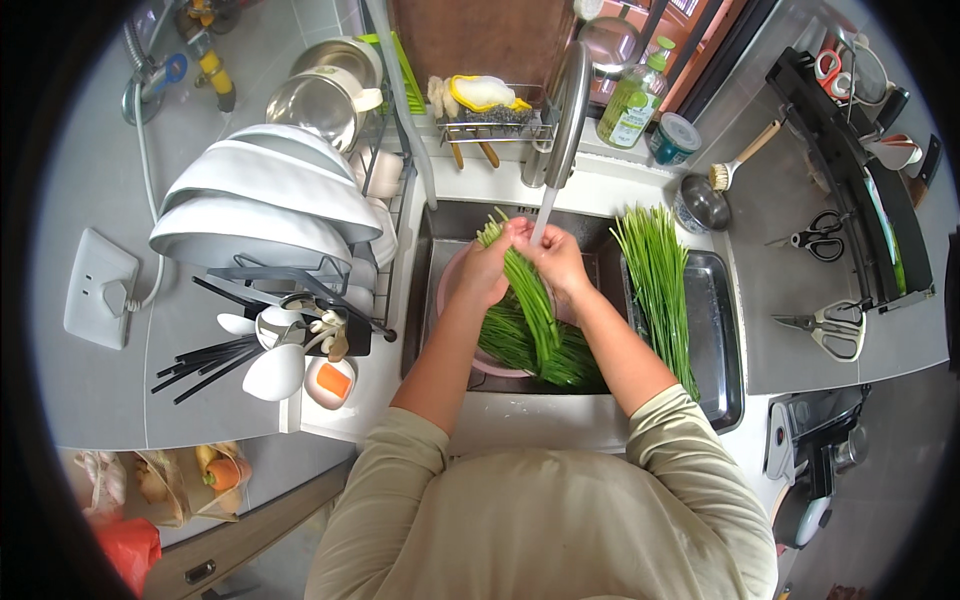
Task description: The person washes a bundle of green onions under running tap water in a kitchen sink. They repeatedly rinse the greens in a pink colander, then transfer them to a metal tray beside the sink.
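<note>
Under the running faucet [570, 112], my left hand [487, 266] grips a bundle of green garlic chives [532, 296] near its pale cut ends. The leafy ends hang down over a pink basin [450, 281] in the steel sink [427, 225]. My right hand [556, 259] is at the upper end of the bundle, in the stream of water; whether its fingers pinch any stalks is hard to see. More loose chives [499, 337] lie in the basin. To the right, another bunch of chives [656, 292] rests along the left side of a metal tray [712, 337].
At left stands a dish rack [386, 289] with white bowls [255, 225] and utensils. Behind the sink are a sponge rack [495, 133] and a dish soap bottle [634, 97]. A metal bowl [703, 204] sits at the back right. Scissors [825, 326] hang on the right wall.
</note>
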`<action>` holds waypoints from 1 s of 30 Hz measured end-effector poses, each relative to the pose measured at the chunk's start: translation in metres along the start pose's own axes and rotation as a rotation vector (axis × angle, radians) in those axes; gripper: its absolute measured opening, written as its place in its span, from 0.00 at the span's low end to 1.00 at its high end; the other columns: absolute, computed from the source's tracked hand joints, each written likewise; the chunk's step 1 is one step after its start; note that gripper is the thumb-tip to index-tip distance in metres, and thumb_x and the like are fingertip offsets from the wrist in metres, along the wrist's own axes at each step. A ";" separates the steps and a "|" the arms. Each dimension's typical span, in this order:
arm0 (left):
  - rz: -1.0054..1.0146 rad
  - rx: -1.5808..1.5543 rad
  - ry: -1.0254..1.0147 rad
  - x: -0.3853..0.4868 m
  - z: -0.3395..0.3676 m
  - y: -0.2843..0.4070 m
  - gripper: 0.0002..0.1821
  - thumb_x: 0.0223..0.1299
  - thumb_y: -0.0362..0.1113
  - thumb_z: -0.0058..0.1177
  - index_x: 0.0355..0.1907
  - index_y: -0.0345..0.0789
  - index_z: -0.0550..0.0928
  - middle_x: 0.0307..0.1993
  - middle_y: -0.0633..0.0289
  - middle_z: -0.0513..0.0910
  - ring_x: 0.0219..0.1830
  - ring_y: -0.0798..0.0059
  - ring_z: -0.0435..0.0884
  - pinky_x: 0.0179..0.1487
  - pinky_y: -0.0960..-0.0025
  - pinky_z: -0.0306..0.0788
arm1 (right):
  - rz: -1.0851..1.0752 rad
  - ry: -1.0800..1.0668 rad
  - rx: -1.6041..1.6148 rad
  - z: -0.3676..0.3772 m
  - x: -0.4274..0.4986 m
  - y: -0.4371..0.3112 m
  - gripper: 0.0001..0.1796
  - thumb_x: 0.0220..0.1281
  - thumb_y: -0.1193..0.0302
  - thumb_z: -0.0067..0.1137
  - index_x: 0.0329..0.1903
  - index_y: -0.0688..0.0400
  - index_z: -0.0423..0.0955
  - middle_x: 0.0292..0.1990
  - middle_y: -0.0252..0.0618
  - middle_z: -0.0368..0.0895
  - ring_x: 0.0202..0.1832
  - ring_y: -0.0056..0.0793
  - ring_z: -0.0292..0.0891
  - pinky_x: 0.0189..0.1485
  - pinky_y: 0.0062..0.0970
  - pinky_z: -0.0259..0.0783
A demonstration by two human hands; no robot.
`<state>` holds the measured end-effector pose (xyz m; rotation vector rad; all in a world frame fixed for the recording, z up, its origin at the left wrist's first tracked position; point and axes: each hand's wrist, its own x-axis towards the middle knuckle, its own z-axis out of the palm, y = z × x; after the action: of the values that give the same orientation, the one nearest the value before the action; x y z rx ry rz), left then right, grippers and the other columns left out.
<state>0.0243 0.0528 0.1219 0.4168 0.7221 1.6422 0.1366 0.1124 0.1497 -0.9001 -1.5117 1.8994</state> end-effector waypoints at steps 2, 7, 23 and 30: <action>0.025 -0.089 0.119 0.005 -0.001 -0.008 0.25 0.67 0.48 0.35 0.58 0.32 0.65 0.55 0.55 0.69 0.55 0.65 0.69 0.59 0.60 0.65 | -0.154 -0.045 -0.181 -0.003 -0.004 0.014 0.18 0.52 0.74 0.61 0.45 0.63 0.69 0.38 0.33 0.75 0.39 0.20 0.71 0.44 0.22 0.68; -0.191 -0.134 0.098 -0.007 0.011 -0.010 0.34 0.64 0.60 0.25 0.58 0.33 0.65 0.54 0.56 0.71 0.54 0.63 0.70 0.60 0.57 0.62 | -0.241 -0.181 -0.617 -0.015 -0.033 0.021 0.35 0.45 0.74 0.63 0.52 0.63 0.49 0.49 0.47 0.64 0.50 0.35 0.65 0.52 0.31 0.63; 0.015 0.403 0.040 -0.012 -0.016 -0.011 0.13 0.58 0.27 0.50 0.46 0.28 0.73 0.34 0.61 0.78 0.35 0.79 0.77 0.39 0.76 0.72 | -0.175 -0.131 -1.148 -0.025 -0.068 0.038 0.21 0.50 0.76 0.50 0.47 0.65 0.55 0.32 0.61 0.74 0.37 0.58 0.72 0.40 0.49 0.66; -0.013 0.307 0.053 -0.007 -0.032 -0.007 0.13 0.57 0.27 0.52 0.45 0.28 0.74 0.33 0.60 0.79 0.32 0.80 0.77 0.37 0.79 0.71 | -0.184 -0.135 -1.133 -0.023 -0.069 0.033 0.21 0.49 0.76 0.51 0.47 0.63 0.56 0.34 0.60 0.74 0.38 0.58 0.72 0.40 0.49 0.66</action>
<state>0.0106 0.0394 0.0950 0.5865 1.0205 1.5381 0.1972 0.0668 0.1258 -0.9978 -2.6851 0.8636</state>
